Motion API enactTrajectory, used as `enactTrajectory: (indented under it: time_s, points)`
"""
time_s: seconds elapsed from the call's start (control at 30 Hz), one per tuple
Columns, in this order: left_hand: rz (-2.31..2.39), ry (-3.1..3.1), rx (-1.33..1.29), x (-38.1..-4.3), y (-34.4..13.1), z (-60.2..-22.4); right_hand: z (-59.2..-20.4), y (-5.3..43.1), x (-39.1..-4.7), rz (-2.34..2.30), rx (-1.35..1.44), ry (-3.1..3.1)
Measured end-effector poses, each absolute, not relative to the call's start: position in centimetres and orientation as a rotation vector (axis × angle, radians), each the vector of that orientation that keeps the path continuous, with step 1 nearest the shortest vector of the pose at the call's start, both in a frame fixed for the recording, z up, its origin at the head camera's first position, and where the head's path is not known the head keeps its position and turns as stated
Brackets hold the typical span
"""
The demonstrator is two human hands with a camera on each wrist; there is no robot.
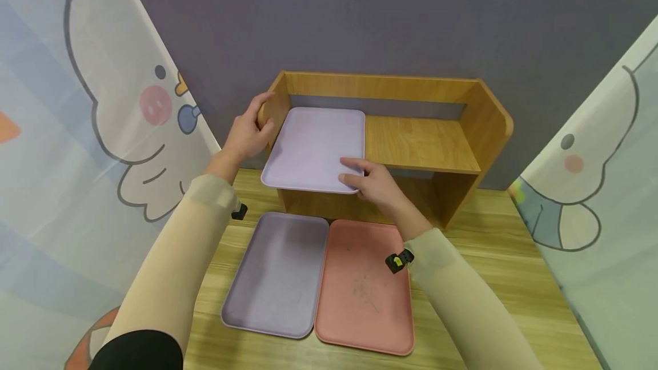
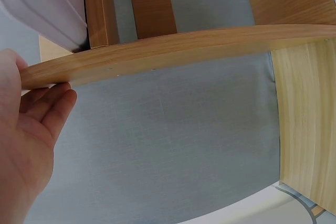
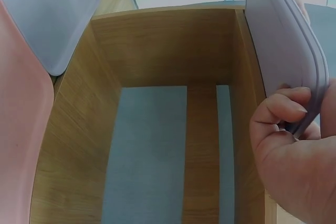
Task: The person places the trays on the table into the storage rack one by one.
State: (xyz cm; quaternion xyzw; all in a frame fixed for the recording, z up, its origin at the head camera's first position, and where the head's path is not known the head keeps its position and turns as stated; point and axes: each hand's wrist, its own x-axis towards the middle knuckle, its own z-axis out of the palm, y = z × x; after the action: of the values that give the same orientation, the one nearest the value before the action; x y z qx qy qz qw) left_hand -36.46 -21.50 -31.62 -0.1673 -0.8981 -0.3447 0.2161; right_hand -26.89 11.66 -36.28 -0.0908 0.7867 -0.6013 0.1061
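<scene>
A pale lilac tray (image 1: 321, 150) lies on the upper board of a small wooden desk shelf (image 1: 418, 140), at its left end, with its near edge jutting past the board. My right hand (image 1: 377, 186) pinches the tray's near right corner, thumb on top; in the right wrist view, curled fingers (image 3: 286, 106) show under the rim. My left hand (image 1: 248, 137) grips the front edge of the shelf's left side panel (image 2: 173, 51). The left wrist view has its fingers against the panel's outer face, with the tray (image 2: 44, 9) on the other side.
A greyish-purple tray (image 1: 280, 273) and a coral-pink tray (image 1: 366, 296) lie side by side on the wood-grain table (image 1: 488, 284), before the shelf. A grey wall stands behind. Cartoon-printed sheets (image 1: 139, 73) hang at both sides.
</scene>
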Motion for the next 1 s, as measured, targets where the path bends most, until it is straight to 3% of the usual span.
enactTrajectory:
  time_s: [0.67,1.0]
  points:
    - [-0.935,-2.479,-0.467,-36.6,-21.4,-31.8,-36.4,11.4,-28.2,-1.769,-0.255,2.345]
    - [-0.956,-2.479,-0.486,-36.6,-21.1,-32.0,-36.9,13.7,-26.0,-1.920,-0.295,2.251]
